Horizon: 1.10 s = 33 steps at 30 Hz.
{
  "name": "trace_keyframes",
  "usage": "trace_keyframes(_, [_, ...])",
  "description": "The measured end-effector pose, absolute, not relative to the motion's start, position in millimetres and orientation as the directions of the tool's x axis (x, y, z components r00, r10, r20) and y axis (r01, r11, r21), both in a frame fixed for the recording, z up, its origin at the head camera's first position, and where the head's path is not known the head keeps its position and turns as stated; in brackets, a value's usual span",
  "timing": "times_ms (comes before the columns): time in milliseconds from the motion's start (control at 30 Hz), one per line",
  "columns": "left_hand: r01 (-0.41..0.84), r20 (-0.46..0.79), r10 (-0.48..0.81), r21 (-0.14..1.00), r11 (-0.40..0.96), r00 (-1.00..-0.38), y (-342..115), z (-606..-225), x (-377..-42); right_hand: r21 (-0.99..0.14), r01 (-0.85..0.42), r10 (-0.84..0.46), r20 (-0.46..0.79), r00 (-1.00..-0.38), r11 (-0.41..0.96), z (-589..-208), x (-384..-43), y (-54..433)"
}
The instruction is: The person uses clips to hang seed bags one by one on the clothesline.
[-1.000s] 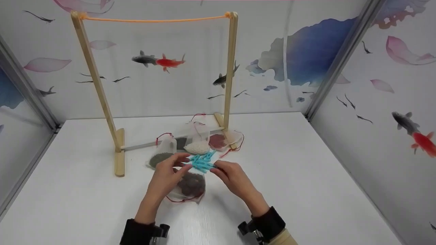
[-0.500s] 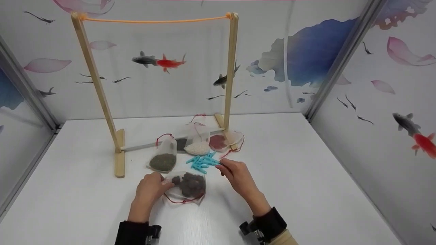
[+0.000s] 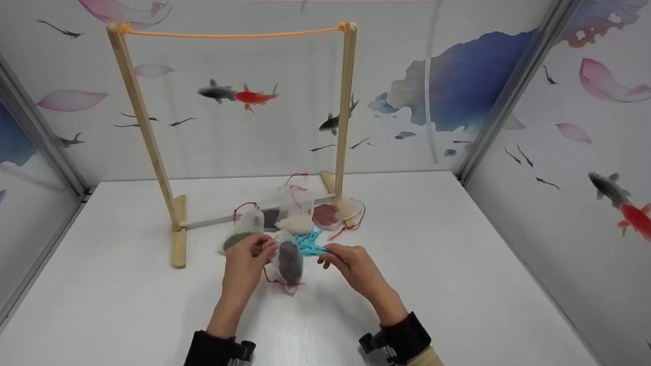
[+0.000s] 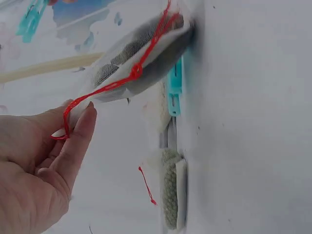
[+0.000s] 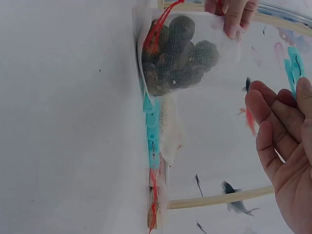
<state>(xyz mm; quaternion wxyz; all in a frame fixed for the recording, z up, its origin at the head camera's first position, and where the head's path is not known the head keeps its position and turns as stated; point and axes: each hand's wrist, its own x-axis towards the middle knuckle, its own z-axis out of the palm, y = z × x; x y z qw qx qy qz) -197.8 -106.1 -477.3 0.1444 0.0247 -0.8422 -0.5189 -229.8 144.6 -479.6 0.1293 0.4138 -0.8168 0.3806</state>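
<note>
My left hand (image 3: pixel 243 267) pinches one corner of a white mesh drawstring bag (image 4: pixel 131 58) with a red cord. Dark round lumps (image 5: pixel 180 53) show through its mesh. The bag is partly lifted and tilted, its lower end at or near the table. Between thumb and fingertips, my right hand (image 3: pixel 356 269) pinches a light-blue clothespin (image 5: pixel 294 68), raised above the table. A small pile of similar clothespins (image 3: pixel 307 243) lies just behind the bag, partly hidden by it.
Behind stands a wooden frame (image 3: pixel 346 112) with an orange cord (image 3: pixel 234 35) across its top. Near its grey bottom bar lie more mesh bags: one with green grains (image 3: pixel 236 239), one white (image 3: pixel 297 222), one dark (image 3: pixel 270 217) and one red (image 3: pixel 326 215). Patterned walls enclose the table.
My left hand left the clothespins, reached the near bag lying flat, then raised its edge. My right hand has drawn a clothespin slightly away from the pile.
</note>
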Motion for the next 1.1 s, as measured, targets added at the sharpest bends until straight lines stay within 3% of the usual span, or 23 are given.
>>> trace_keyframes(167, [0.166, 0.279, -0.217, 0.889, 0.427, -0.935, -99.2, -466.7, -197.9, -0.510, -0.760, -0.557, 0.522, -0.646, 0.402, -470.5, -235.0, 147.7])
trace_keyframes(267, [0.198, 0.314, -0.216, 0.880, 0.432, -0.925, -100.2, -457.1, -202.8, -0.470, -0.780, -0.548, 0.556, -0.625, 0.413, -457.9, -244.6, 146.0])
trace_keyframes(433, [0.248, 0.397, -0.165, 0.795, 0.554, -0.903, -103.5, -428.0, -213.5, -0.295, -0.844, -0.575, 0.628, -0.525, 0.448, -418.6, -266.3, 136.8])
trace_keyframes(633, [0.250, 0.474, -0.104, 0.623, 0.741, -0.875, -115.1, -377.5, -227.0, -0.076, -0.863, -0.653, 0.621, -0.433, 0.500, -349.8, -292.0, 117.7])
trace_keyframes(867, [0.272, 0.537, -0.032, 0.478, 0.835, -0.843, -150.1, -316.7, -255.0, 0.184, -0.831, -0.707, 0.638, -0.305, 0.524, -278.1, -325.4, 81.7])
trace_keyframes(1100, [0.243, 0.575, -0.082, 0.465, 0.852, -0.814, -182.7, -257.5, -282.6, 0.325, -0.731, -0.747, 0.553, -0.369, 0.601, -210.2, -342.4, 39.0])
